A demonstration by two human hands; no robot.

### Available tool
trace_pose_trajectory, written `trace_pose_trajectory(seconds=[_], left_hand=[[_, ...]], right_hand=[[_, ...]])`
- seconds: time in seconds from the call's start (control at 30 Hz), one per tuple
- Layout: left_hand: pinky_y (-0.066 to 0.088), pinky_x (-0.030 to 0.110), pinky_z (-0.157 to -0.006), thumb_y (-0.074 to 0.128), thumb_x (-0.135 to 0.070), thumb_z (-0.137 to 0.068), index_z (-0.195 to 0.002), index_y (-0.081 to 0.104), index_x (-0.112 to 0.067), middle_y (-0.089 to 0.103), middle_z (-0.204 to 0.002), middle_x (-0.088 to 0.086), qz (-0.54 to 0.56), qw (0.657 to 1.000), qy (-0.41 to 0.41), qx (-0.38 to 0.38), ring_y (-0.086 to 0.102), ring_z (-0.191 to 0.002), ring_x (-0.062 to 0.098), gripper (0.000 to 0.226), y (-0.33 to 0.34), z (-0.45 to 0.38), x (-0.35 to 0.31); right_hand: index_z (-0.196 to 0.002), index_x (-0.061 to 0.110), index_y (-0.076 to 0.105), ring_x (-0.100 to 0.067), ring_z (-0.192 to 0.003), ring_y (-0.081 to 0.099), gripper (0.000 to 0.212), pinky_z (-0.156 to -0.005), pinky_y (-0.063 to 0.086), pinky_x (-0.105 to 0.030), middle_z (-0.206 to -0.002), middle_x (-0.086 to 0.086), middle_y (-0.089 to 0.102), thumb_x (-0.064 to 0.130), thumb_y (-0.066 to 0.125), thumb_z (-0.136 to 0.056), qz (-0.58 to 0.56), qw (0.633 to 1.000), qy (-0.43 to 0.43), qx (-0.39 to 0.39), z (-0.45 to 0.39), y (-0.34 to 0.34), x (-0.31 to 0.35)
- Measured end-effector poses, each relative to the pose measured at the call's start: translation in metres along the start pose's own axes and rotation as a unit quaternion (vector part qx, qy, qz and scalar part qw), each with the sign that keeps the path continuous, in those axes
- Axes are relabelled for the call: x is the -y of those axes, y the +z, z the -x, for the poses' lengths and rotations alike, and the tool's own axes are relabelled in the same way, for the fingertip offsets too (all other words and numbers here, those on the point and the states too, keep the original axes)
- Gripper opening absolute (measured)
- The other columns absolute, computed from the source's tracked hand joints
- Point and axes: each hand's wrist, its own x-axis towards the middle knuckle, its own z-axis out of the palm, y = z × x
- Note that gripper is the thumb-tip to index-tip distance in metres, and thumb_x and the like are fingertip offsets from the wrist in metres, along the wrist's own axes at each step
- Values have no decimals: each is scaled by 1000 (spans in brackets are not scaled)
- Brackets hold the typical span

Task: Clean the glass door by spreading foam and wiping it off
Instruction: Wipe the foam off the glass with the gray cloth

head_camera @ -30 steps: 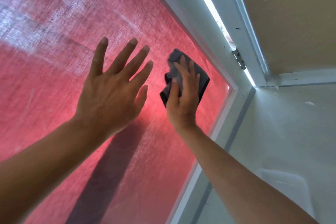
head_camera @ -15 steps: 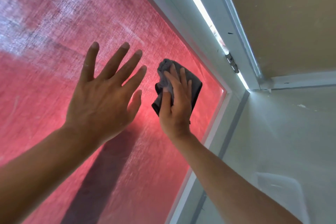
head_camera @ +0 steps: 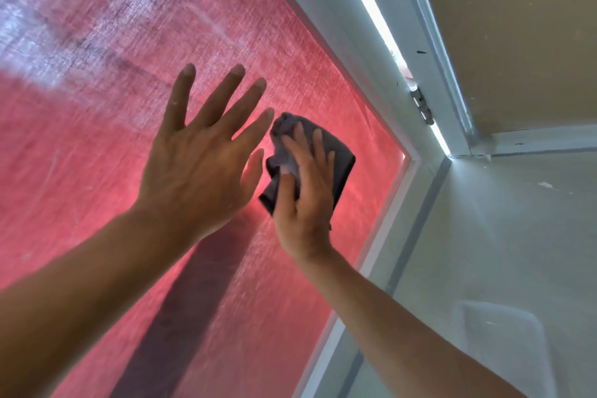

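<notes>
One glass door (head_camera: 129, 81) fills the left and centre of the view, its pane glowing red from behind, with a fine cross-hatched texture. A whitish, streaky film of foam (head_camera: 64, 19) clouds its upper left part; lower down the red shows through more cleanly. One white door frame (head_camera: 326, 10) borders the pane along its upper right and right edges, with a bright strip of light just beyond it and one metal hinge (head_camera: 421, 107) on that side. Two bare forearms reach up to the pane. The left hand (head_camera: 197, 168) is spread flat, its fingers (head_camera: 226, 97) straight and fanned apart, holding nothing; whether the palm touches the glass cannot be told. The right hand (head_camera: 303, 203) sits just beside it, fingers laid mostly straight over one dark grey cloth (head_camera: 339, 155), pressing it flat against the pane near the frame's corner. The cloth is crumpled, bunched at its upper left edge.
</notes>
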Motion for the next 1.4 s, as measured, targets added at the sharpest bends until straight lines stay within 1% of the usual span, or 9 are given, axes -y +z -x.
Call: trace_pose_trajectory(seconds=[0.1,0.2,0.4,0.53,0.73,0.83,1.0,1.23,1.4], left_hand=[[8,64,-125,51,-27,-101,-145,54,-8,39,-162,12,26,1000,15,1,26,-155,31,48,-4,16,-4],[9,64,-124,48,-27,-100,-146,53,-5,39,-161,13,28,999,21,15,26,-155,32,51,-6,53,-10],[10,65,-124,52,-15,-96,-137,60,0,46,-157,13,20,1000,0,-12,31,-152,34,45,-4,120,-8],[12,60,-126,53,-17,-99,-143,56,-1,42,-160,10,11,1000,-1,-15,30,-153,32,47,-6,148,-6],[13,59,-126,49,-20,-104,-142,56,-1,44,-159,10,13,999,-3,-38,30,-153,30,43,-3,153,-4],[13,59,-126,46,-20,-105,-142,56,-1,44,-159,11,9,999,2,-52,30,-153,31,43,1,155,-4],[11,58,-126,41,-19,-105,-139,58,1,47,-157,14,14,999,10,-51,30,-153,34,43,0,162,-3],[17,62,-124,54,-16,-102,-141,56,2,48,-156,14,15,999,16,-42,32,-152,35,43,-7,221,-2],[15,60,-125,48,-16,-104,-141,56,1,47,-156,13,15,998,21,-59,31,-153,33,42,-3,240,0]], right_hand=[[-144,28,44,-19,-157,18,44,-129,6,-49,-160,-3,40,6,39,-106,-7,995,79,-61,-8,-7,-8],[-147,13,50,-20,-157,17,48,-129,5,-51,-159,-4,42,-2,41,-103,-25,981,166,-94,-8,-10,-5],[-143,20,54,-19,-157,20,41,-128,8,-52,-160,14,37,16,42,-103,-25,999,17,25,69,24,48],[-143,22,53,-20,-155,24,42,-127,11,-50,-157,12,38,15,42,-103,2,999,32,-23,90,30,43],[-145,22,40,-32,-152,32,44,-121,24,-61,-156,-14,44,1,42,-106,-22,965,224,-132,88,-4,11],[-144,12,51,-22,-155,23,42,-126,16,-56,-157,-7,43,2,42,-104,-24,982,167,-83,102,7,29],[-145,20,52,-14,-157,17,44,-129,6,-45,-157,15,36,14,39,-103,-30,998,57,-1,136,38,60],[-145,13,47,-23,-156,21,41,-124,19,-58,-159,-9,40,0,41,-107,-14,966,231,-114,159,16,32],[-146,21,49,-22,-158,16,42,-128,5,-53,-160,5,37,11,40,-105,-1,999,32,11,175,41,67]])
